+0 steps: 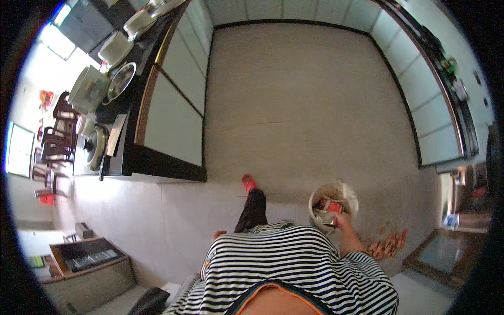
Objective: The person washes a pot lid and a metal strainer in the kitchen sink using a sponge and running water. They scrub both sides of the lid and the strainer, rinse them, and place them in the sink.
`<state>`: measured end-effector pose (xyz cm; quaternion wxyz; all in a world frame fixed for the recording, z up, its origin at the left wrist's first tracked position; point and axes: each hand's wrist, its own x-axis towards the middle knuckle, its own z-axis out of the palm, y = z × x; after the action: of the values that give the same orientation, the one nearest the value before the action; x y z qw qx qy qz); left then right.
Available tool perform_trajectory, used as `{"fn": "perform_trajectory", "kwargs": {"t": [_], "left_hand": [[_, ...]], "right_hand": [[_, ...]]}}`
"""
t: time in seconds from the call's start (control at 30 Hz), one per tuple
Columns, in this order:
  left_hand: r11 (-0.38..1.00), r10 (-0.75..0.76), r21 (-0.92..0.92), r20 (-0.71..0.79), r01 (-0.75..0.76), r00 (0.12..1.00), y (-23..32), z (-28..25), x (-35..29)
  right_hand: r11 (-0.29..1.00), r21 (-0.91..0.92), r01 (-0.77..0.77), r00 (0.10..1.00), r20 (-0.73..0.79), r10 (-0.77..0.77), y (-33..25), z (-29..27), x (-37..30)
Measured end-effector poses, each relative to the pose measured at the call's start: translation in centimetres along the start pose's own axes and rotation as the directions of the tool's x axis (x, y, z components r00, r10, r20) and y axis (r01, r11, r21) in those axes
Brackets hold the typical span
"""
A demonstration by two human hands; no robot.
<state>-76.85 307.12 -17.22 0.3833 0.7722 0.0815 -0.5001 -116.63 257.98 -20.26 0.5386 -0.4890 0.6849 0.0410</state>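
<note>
A whitish round bucket [353,198] is beside my body on the right, above the floor or on it; I cannot tell which. My right hand [342,221] is closed at its near edge, on the rim or a handle there. Inside lie a red-and-white packet [332,206] and some brownish and greyish scraps too blurred to name. My left hand [219,234] shows only in part beside the striped shirt, its fingers mostly hidden. Below it, a foot in a red shoe [249,183] is stepping forward.
A black counter [116,157] on the left bears a knife [114,137], a lidded pan [95,148] and several pots. White cabinets [438,121] line the right side. Reddish-brown pieces [387,247] lie near my right elbow. A wooden-framed piece of furniture [438,257] stands at the lower right.
</note>
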Motion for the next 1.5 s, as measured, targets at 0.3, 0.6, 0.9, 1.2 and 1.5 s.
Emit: {"fn": "perform_trajectory", "kwargs": {"t": [0.3, 0.6, 0.9, 1.2, 1.5], "left_hand": [[0.994, -0.039, 0.102, -0.014, 0.04, 0.999, 16.7, -6.3, 14.4], [0.961, 0.061, -0.263, -0.088, -0.082, 0.994, 42.9, -11.5, 27.1], [0.958, 0.28, 0.082, -0.042, -0.276, 0.959, 56.6, -10.8, 40.0], [0.979, -0.09, -0.199, -0.176, 0.054, 0.98, 70.6, -11.7, 43.5], [0.927, -0.183, -0.344, -0.072, 0.147, 0.981, 83.6, -13.3, 59.3]], "right_hand": [[0.874, 0.438, -0.212, 0.931, -0.181, 0.317, -12.0, -1.1, -0.1], [0.762, 0.645, -0.056, 0.946, -0.21, 0.248, -32.4, 4.2, 6.4], [0.965, 0.248, 0.09, 0.996, 0.001, -0.094, -56.9, 12.3, 22.9], [0.913, 0.409, 0.021, 0.959, 0.249, -0.134, -82.5, 19.6, 36.3], [0.992, 0.12, -0.044, 0.942, 0.334, 0.001, -111.4, 33.3, 48.2]]}}
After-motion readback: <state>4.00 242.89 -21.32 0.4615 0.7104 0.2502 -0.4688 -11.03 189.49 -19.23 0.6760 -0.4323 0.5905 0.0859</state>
